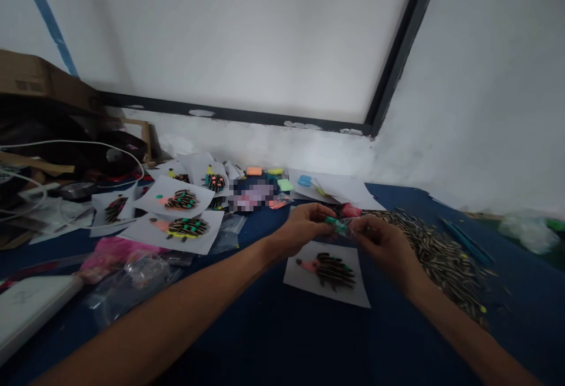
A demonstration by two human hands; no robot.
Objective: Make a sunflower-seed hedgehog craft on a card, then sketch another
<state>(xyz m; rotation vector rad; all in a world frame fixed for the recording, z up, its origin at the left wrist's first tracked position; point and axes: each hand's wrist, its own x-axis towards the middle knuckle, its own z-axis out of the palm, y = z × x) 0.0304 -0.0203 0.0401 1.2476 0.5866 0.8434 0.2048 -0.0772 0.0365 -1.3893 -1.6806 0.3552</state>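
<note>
While the left hand pinches a bit of green clay at the fingertips, the right hand grips the clear wrapper around its other end; both hands closed, exact finger contact blurred. Clay and wrapper are held up between the hands, just above the far edge of a white sheet lying on the blue table. On that sheet, a hedgehog figure: pink snout, dark striped pieces for the body, a few green dots. Big heap of similar dark striped pieces beside the right forearm. Pink lump just behind the fingers. More hedgehog sheets overlap on the left, near a pink bag. Blue block on paper near the wall.
</note>
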